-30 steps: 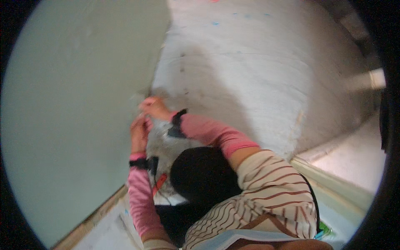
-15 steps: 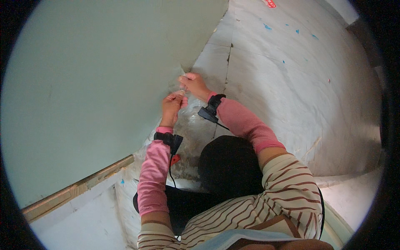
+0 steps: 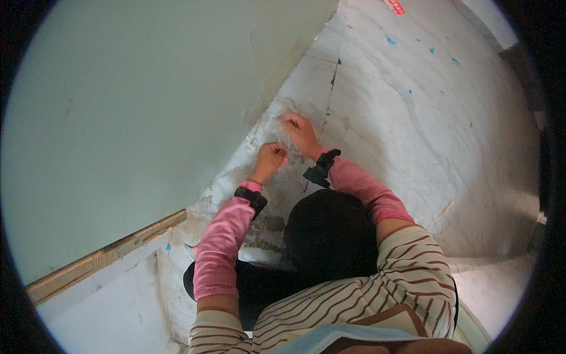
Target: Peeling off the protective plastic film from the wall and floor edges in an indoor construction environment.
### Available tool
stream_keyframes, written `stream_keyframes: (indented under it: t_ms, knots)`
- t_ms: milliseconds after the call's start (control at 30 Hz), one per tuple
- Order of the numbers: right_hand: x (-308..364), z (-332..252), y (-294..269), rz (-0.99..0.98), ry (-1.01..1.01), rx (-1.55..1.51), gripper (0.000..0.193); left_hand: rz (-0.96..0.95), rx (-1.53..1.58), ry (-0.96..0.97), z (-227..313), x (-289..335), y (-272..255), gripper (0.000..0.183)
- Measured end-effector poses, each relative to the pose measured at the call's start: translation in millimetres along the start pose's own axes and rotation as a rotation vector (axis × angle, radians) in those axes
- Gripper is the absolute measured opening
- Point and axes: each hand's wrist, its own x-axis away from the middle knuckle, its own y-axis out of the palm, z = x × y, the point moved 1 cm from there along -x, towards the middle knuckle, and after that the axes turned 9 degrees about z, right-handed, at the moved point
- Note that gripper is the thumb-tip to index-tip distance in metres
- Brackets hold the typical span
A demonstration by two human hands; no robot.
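Observation:
A thin, clear strip of plastic film [image 3: 285, 134] stretches between my two hands, just off the edge of the grey-green wall [image 3: 135, 118]. My left hand [image 3: 270, 160] is closed in a pinch on the film's lower end. Farther off and slightly to the right, my right hand [image 3: 302, 134] pinches the upper part, its fingers pressed together. A crumpled, pale end of the film sticks out past the right fingertips. Both hands are above the dusty strip of floor beside the wall.
The marble-patterned floor [image 3: 407, 147] has small blue scraps [image 3: 390, 40] and a red label [image 3: 395, 7] on it. A dark, broken joint [image 3: 333, 82] runs between tiles. A wooden strip [image 3: 106, 256] edges the wall at lower left. My dark-clad knee [image 3: 330, 230] is close below my hands.
Both hands have moved right, away from the wall's edge, and the film between them shows more clearly. A rough, pale patch along the wall's edge is now uncovered.

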Motion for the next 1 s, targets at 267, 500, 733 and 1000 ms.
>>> stream_keyframes:
  t_ms: [267,500,733,1000]
  knots:
    - [-28.6,-30.3,42.9,-0.215,-0.062,0.178,0.027,0.092,0.146,-0.174,-4.5,-4.2,-28.8,0.018]
    - [-35.9,-42.4,72.2,-0.161,-0.073,0.518,0.024,0.091,0.039,-0.146,-9.4,-3.8,-34.9,0.015]
    - [-37.0,-38.1,73.1,-0.128,-0.13,0.429,0.017,0.163,0.33,-0.311,0.1,-9.2,-32.4,0.012]
    - [-20.7,-9.7,43.1,-0.163,-0.077,0.329,0.019,0.217,0.625,-0.361,4.7,-16.8,-47.3,0.028]
